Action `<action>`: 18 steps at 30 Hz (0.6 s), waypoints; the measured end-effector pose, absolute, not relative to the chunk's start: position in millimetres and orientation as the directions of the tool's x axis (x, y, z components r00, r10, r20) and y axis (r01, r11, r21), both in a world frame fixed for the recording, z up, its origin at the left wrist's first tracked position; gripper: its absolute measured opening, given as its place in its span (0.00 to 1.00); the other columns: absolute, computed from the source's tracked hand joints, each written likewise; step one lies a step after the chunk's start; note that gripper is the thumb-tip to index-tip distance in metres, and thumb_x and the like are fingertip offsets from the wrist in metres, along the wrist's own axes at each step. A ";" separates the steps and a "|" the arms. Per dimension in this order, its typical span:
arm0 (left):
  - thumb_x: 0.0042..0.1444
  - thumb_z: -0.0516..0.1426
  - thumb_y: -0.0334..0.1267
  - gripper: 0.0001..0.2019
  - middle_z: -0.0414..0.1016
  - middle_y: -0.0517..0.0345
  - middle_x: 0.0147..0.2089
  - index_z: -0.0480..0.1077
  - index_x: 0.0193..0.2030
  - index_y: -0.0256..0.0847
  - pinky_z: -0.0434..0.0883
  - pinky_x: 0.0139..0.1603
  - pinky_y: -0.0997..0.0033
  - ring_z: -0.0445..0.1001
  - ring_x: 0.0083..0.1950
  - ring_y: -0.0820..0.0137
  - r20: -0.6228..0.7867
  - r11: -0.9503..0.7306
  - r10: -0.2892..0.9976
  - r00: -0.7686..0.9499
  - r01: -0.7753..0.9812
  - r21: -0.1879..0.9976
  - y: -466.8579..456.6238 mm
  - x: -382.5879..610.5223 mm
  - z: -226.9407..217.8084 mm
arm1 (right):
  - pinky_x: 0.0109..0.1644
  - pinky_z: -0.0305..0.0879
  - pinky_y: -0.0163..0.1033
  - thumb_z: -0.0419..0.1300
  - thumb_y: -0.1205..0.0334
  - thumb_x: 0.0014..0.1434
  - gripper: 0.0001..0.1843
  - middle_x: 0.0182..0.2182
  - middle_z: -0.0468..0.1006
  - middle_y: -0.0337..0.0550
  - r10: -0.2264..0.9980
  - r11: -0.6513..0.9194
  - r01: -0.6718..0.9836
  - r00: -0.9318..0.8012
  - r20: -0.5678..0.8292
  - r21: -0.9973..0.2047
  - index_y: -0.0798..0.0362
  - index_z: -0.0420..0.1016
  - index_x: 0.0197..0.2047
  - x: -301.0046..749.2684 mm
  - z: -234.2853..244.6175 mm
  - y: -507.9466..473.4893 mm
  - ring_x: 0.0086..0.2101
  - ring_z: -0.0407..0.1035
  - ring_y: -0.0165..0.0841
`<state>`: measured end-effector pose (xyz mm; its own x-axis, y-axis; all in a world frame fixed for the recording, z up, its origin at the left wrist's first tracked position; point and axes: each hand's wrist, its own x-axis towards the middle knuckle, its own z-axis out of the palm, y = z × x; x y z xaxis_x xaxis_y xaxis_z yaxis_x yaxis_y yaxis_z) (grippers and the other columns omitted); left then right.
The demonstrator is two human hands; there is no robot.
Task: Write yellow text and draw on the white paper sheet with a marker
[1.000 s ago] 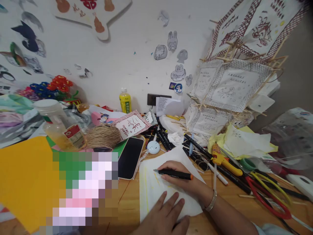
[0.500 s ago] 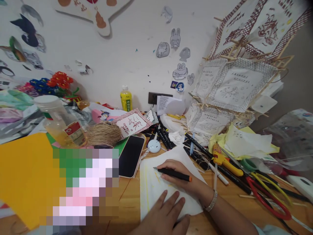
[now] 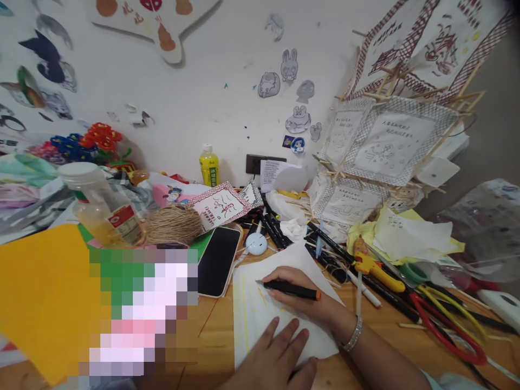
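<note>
A sheet of white paper (image 3: 254, 314) lies on the wooden table, with faint yellow lines down its left side and a few short orange-yellow strokes near the middle. My right hand (image 3: 300, 290) rests on the sheet, its fingers closed around a black marker pen (image 3: 294, 288) with an orange end. The pen's tip points left, at or just over the paper; contact is hard to make out. Lower down, my left hand (image 3: 278, 352) lies flat on the same sheet with its fingers spread.
Left of the paper are a phone (image 3: 219, 261), a ball of twine (image 3: 173, 223) and a plastic jar (image 3: 95, 200). To the right lie a yellow glue gun (image 3: 377, 271), red-handled scissors (image 3: 447, 330) and several markers. A paper-and-stick lantern (image 3: 398, 141) stands behind.
Both hands, the marker pen and the paper look almost unmoved. The whole view has shifted very slightly.
</note>
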<state>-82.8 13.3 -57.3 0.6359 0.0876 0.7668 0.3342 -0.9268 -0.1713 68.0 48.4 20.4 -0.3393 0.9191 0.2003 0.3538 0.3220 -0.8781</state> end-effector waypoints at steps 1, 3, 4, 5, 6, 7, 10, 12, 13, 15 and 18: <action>0.60 0.55 0.37 0.05 0.77 0.56 0.44 0.69 0.42 0.43 0.57 0.61 0.58 0.73 0.50 0.64 0.773 -0.927 0.083 0.629 0.334 -0.172 13.6 -82.3 -58.5 | 0.49 0.67 0.44 0.60 0.60 0.58 0.11 0.40 0.77 0.45 0.924 0.309 0.353 -0.331 0.191 -0.883 0.51 0.75 0.44 67.6 20.8 48.2 0.42 0.70 0.37; 0.60 0.56 0.37 0.05 0.76 0.56 0.45 0.69 0.43 0.44 0.57 0.61 0.57 0.73 0.50 0.64 0.772 -0.925 0.074 0.631 0.334 -0.184 14.3 -82.0 -60.3 | 0.49 0.67 0.44 0.59 0.60 0.58 0.11 0.41 0.77 0.45 0.928 0.299 0.351 -0.322 0.185 -0.887 0.52 0.75 0.44 67.0 21.4 47.5 0.42 0.70 0.37; 0.60 0.56 0.37 0.05 0.76 0.55 0.45 0.69 0.43 0.43 0.57 0.61 0.57 0.73 0.51 0.64 0.766 -0.923 0.072 0.638 0.333 -0.190 14.5 -82.1 -60.6 | 0.50 0.66 0.44 0.59 0.61 0.58 0.11 0.41 0.77 0.45 0.927 0.304 0.348 -0.324 0.190 -0.887 0.51 0.75 0.44 66.8 21.8 47.2 0.43 0.70 0.37; 0.60 0.56 0.37 0.05 0.76 0.55 0.45 0.69 0.43 0.43 0.57 0.61 0.57 0.73 0.51 0.63 0.761 -0.923 0.073 0.645 0.333 -0.194 14.6 -82.3 -60.3 | 0.51 0.66 0.44 0.59 0.60 0.58 0.11 0.42 0.77 0.45 0.923 0.314 0.343 -0.330 0.199 -0.885 0.51 0.74 0.45 66.7 22.1 46.9 0.43 0.70 0.37; 0.60 0.56 0.37 0.05 0.76 0.55 0.45 0.69 0.43 0.43 0.57 0.61 0.57 0.73 0.51 0.63 0.758 -0.923 0.075 0.648 0.334 -0.194 14.6 -82.4 -59.8 | 0.51 0.65 0.44 0.59 0.60 0.58 0.12 0.42 0.76 0.45 0.918 0.326 0.339 -0.336 0.210 -0.883 0.51 0.74 0.45 66.8 22.3 46.7 0.44 0.69 0.37; 0.60 0.56 0.38 0.05 0.76 0.55 0.45 0.69 0.43 0.43 0.57 0.61 0.57 0.73 0.51 0.63 0.761 -0.923 0.077 0.644 0.335 -0.189 14.5 -82.3 -58.9 | 0.52 0.65 0.44 0.59 0.60 0.58 0.12 0.43 0.76 0.45 0.914 0.335 0.338 -0.341 0.218 -0.879 0.51 0.74 0.46 66.9 22.5 46.7 0.44 0.69 0.37; 0.60 0.55 0.37 0.04 0.77 0.56 0.44 0.68 0.41 0.43 0.56 0.62 0.58 0.74 0.50 0.64 0.783 -0.926 0.090 0.615 0.341 -0.162 13.9 -81.3 -56.8 | 0.52 0.64 0.44 0.59 0.60 0.58 0.12 0.43 0.76 0.45 0.910 0.340 0.345 -0.355 0.214 -0.875 0.51 0.75 0.46 67.7 22.1 47.7 0.45 0.69 0.38; 0.60 0.55 0.37 0.03 0.77 0.56 0.43 0.68 0.40 0.43 0.56 0.62 0.59 0.74 0.49 0.65 0.796 -0.927 0.096 0.597 0.345 -0.146 13.5 -80.3 -56.4 | 0.50 0.65 0.44 0.59 0.60 0.58 0.12 0.41 0.77 0.46 0.914 0.320 0.346 -0.358 0.191 -0.882 0.52 0.75 0.44 68.1 21.2 49.1 0.43 0.70 0.38; 0.60 0.56 0.37 0.04 0.77 0.56 0.43 0.68 0.40 0.43 0.56 0.62 0.59 0.74 0.49 0.65 0.800 -0.928 0.097 0.592 0.344 -0.143 13.3 -79.8 -56.5 | 0.49 0.65 0.44 0.59 0.60 0.57 0.11 0.40 0.77 0.46 0.918 0.303 0.343 -0.356 0.176 -0.889 0.53 0.75 0.43 68.2 20.6 49.7 0.42 0.70 0.38; 0.59 0.56 0.37 0.04 0.77 0.56 0.43 0.68 0.41 0.42 0.55 0.62 0.58 0.74 0.49 0.65 0.799 -0.929 0.096 0.593 0.341 -0.142 13.2 -79.4 -56.7 | 0.46 0.67 0.43 0.59 0.60 0.57 0.10 0.38 0.77 0.45 0.928 0.264 0.336 -0.344 0.143 -0.904 0.53 0.74 0.41 68.0 19.8 50.6 0.40 0.70 0.37; 0.59 0.56 0.36 0.04 0.77 0.55 0.43 0.68 0.41 0.42 0.54 0.63 0.58 0.73 0.50 0.64 0.796 -0.931 0.093 0.598 0.337 -0.144 13.2 -79.6 -56.4 | 0.44 0.67 0.41 0.58 0.61 0.57 0.09 0.37 0.76 0.44 0.940 0.231 0.329 -0.319 0.122 -0.916 0.54 0.74 0.40 67.0 20.0 50.4 0.39 0.70 0.36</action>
